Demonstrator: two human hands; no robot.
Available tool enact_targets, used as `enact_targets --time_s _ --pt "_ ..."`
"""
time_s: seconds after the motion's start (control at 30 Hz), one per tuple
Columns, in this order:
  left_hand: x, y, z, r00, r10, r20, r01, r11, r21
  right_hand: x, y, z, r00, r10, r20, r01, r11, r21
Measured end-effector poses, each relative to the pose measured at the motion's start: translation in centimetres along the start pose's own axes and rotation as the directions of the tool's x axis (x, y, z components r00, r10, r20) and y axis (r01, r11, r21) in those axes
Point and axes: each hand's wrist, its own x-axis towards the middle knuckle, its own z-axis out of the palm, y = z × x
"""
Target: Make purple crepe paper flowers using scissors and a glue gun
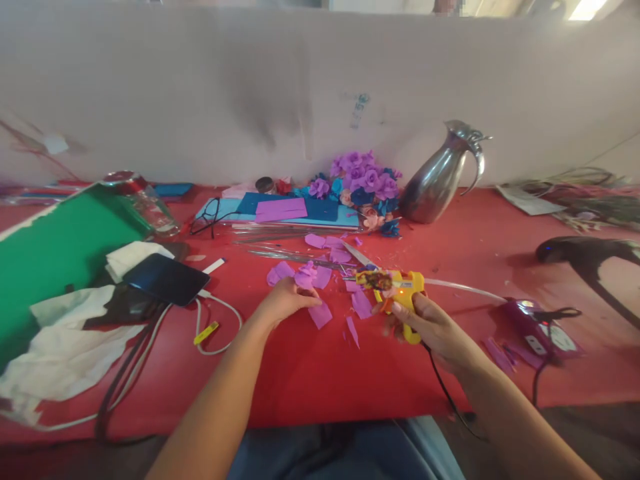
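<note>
In my right hand (430, 327) is a yellow hot glue gun (413, 293), its small orange light lit and a clear glue stick (465, 287) reaching out of its back. The nozzle points left toward my left hand (286, 301). My left fingers are closed in a pinch at a purple paper flower (305, 273), partly hiding it. A loose purple paper petal (321, 315) lies just under the fingertips. More purple cut pieces (361, 304) are scattered between the hands. Scissors (357, 253) lie behind the gun, their handles partly covered by it.
Behind stand finished paper flowers (367, 175) and a metal jug (440, 177). Thin wires (280, 233) lie before blue paper sheets (320, 208). To the left are a phone (165, 279), cables and a clear jar (147, 210); to the right, a purple power strip (540, 327).
</note>
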Motion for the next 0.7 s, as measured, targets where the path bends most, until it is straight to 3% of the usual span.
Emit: enact_targets --time_s 0.23,0.4,0.5,0.7 --pt "0.4 -1.1 0.3 1.0 0.017 0.004 -0.017 1.0 0.018 -0.6 0.4 1.1 0.994 -0.074 0.075 0.098 0.908 -0.408" --pt "0.1 -0.6 0.5 0.999 0.042 -0.01 -0.041 0.999 0.018 -1.5 0.1 2.2 0.985 -0.146 0.09 0.169 0.736 -0.656" --pt "-0.1 -0.3 0.5 0.998 0.054 -0.019 -0.052 0.996 0.074 -1.7 0.0 2.9 0.985 -0.134 0.11 0.172 0.676 -0.716" --pt "-0.2 -0.3 0.5 0.996 0.08 -0.047 -0.077 0.995 0.062 -1.6 0.2 3.5 0.989 -0.067 0.133 0.141 0.71 -0.69"
